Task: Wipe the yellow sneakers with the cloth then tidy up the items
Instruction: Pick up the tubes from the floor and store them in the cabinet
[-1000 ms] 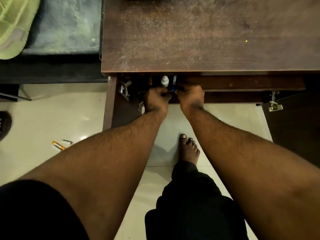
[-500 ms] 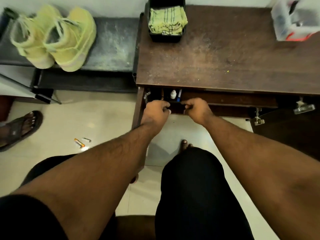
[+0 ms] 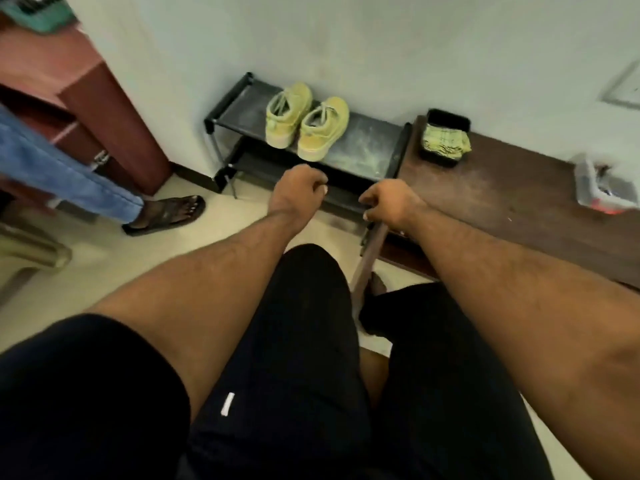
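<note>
Hovering over the floor, my left hand (image 3: pixel 298 192) hangs loosely curled and grips nothing. My right hand (image 3: pixel 391 204) sits at three o'clock of it, fingers curled down at the near corner of the dark wooden table (image 3: pixel 502 202); motion blur keeps me from telling whether they grip the edge or only rest there.

At twelve o'clock of my hands, the yellow sneakers (image 3: pixel 306 121) stand side by side, touching, on the top shelf of the black shoe rack (image 3: pixel 367 140). At two o'clock, the cloth (image 3: pixel 445 142) lies folded in a black tray (image 3: pixel 450 117) at the table's far corner against the wall.

Judging by that, the wiping looks finished and the tidying nearly so: shoes racked, cloth put away. Whatever remains seems minor, perhaps only the cabinet front under the table.

The sneakers look soft and matte, with thick pale soles and matching laces. The cloth is a checked yellow weave with dark lines. Rack shelving is flat, dark and dusted with pale smears; its frame is thin tubing. The tabletop is brown, grained and dusty. At three o'clock a clear plastic box (image 3: pixel 606 187) sits blurred. At nine o'clock another person's sandalled foot (image 3: pixel 166 213) rests on the pale tiles.
</note>
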A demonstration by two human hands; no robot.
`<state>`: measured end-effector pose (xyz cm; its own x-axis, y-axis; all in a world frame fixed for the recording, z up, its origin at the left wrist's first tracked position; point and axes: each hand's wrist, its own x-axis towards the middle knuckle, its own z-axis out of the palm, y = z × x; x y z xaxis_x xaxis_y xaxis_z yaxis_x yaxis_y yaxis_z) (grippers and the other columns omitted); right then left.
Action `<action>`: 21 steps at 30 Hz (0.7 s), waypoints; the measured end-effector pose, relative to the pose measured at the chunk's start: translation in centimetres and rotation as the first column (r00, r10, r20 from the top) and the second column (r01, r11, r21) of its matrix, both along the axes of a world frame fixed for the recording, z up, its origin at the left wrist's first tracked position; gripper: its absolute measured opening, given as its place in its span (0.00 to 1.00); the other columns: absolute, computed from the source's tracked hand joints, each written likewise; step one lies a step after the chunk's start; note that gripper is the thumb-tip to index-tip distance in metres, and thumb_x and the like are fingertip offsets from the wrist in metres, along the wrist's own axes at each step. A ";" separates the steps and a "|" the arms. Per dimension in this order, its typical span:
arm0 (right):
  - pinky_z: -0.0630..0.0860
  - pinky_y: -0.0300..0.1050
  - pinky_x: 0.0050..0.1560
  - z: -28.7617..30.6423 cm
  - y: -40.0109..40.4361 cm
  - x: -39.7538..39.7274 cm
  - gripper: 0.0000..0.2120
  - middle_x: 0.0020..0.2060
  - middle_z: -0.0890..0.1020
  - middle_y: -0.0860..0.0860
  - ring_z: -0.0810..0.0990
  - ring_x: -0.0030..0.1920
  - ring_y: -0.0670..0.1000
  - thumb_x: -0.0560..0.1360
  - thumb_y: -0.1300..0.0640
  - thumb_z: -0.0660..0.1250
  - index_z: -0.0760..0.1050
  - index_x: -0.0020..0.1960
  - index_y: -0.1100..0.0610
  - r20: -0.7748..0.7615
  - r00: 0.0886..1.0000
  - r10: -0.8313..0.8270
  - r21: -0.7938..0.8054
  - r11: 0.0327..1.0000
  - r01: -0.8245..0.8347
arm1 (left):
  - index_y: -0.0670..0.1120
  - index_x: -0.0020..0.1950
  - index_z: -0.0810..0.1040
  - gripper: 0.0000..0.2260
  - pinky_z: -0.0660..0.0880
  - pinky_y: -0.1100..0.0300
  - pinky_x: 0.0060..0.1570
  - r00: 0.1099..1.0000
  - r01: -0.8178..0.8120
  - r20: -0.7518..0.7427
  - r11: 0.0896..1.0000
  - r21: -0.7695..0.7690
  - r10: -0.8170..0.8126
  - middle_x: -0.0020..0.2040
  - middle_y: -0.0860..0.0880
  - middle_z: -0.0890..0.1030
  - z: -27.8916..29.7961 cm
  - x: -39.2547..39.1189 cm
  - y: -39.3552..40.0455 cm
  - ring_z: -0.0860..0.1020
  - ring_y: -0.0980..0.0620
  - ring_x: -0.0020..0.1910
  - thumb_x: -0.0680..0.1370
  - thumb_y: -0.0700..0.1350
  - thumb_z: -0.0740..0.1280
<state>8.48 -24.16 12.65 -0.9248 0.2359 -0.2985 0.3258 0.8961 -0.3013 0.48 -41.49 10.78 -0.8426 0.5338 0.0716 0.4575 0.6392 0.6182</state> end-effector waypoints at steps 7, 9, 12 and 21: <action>0.72 0.44 0.62 -6.6 -8.9 -9.5 0.20 0.61 0.79 0.50 0.77 0.60 0.50 0.72 0.60 0.70 0.76 0.64 0.55 0.089 0.974 0.209 -0.072 0.976 -0.203 | 0.44 0.58 0.82 0.11 0.72 0.56 0.58 0.888 -0.358 0.249 0.920 -0.157 0.388 0.58 0.44 0.80 -11.8 -3.8 -13.6 0.77 0.45 0.58 0.77 0.42 0.67; 0.72 0.43 0.61 -10.7 -10.8 -11.9 0.20 0.61 0.79 0.50 0.77 0.60 0.50 0.73 0.60 0.69 0.75 0.65 0.55 0.152 0.947 0.282 -0.086 0.959 -0.271 | 0.44 0.58 0.82 0.11 0.72 0.56 0.57 0.831 -0.396 0.326 0.891 -0.221 0.450 0.58 0.44 0.80 -16.2 -4.1 -16.1 0.77 0.45 0.58 0.77 0.42 0.66; 0.69 0.40 0.60 -17.5 -12.8 -14.4 0.20 0.62 0.77 0.51 0.76 0.61 0.50 0.73 0.60 0.69 0.75 0.65 0.55 0.245 0.902 0.357 -0.134 0.933 -0.333 | 0.45 0.59 0.82 0.11 0.71 0.56 0.55 0.755 -0.414 0.410 0.857 -0.308 0.512 0.58 0.44 0.80 -22.3 -4.0 -18.4 0.77 0.44 0.58 0.77 0.41 0.65; 0.69 0.41 0.62 -35.0 -13.5 -18.6 0.20 0.62 0.78 0.52 0.75 0.62 0.51 0.73 0.60 0.69 0.75 0.65 0.57 0.425 0.773 0.470 -0.272 0.881 -0.387 | 0.44 0.55 0.83 0.10 0.71 0.61 0.51 0.313 -0.625 0.598 0.634 -0.455 0.738 0.54 0.45 0.84 -37.5 -2.1 -18.4 0.79 0.45 0.56 0.76 0.43 0.68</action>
